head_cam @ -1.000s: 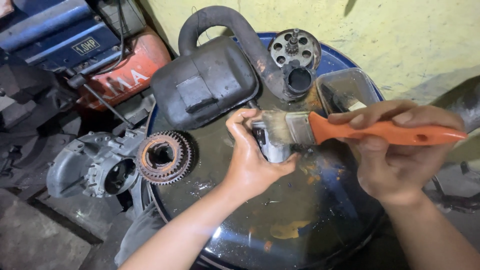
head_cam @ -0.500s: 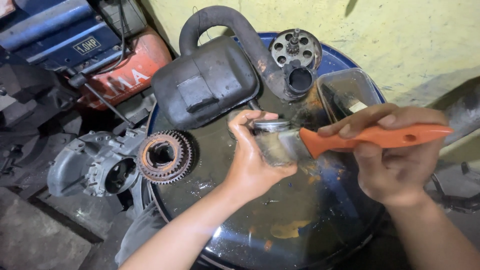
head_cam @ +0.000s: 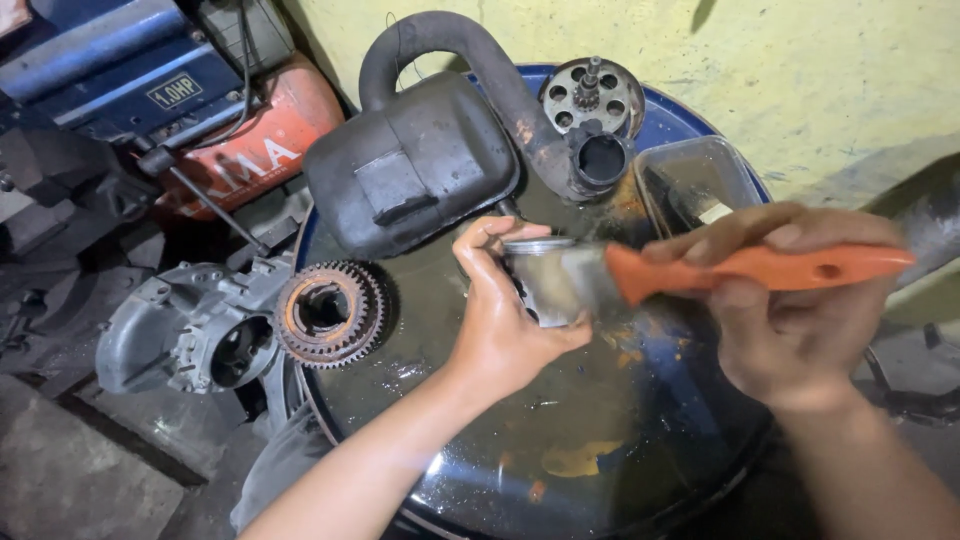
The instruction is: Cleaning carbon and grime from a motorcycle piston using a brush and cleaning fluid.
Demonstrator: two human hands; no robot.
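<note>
A: Two hands, both busy over the oily top of the blue drum [head_cam: 690, 125]. The left hand [head_cam: 505, 320] has its fingers curled closed around a short metal cylinder [head_cam: 540, 280], held up just above the drum's middle.

B: And the other one?

A: The right hand [head_cam: 790, 330] grips the orange handle of a paintbrush [head_cam: 740, 268], fingers wrapped over it from above. The handle runs nearly level, left to right (its free end points off toward the right edge), and the bristle end meets the cylinder's right side. So the cylinder lies to the left of the right hand's fingers, touching the brush tip, and the left hand is plainly the nearer one, since it holds the piece.

B: What can't you make out?

A: The bristles are blurred against the metal, and the left palm hides the cylinder's lower half. Around them: a black muffler [head_cam: 420, 170] behind, a rusty gear [head_cam: 328, 312] at the drum's left rim, a clear plastic tray [head_cam: 690, 180] at the back right.
</note>
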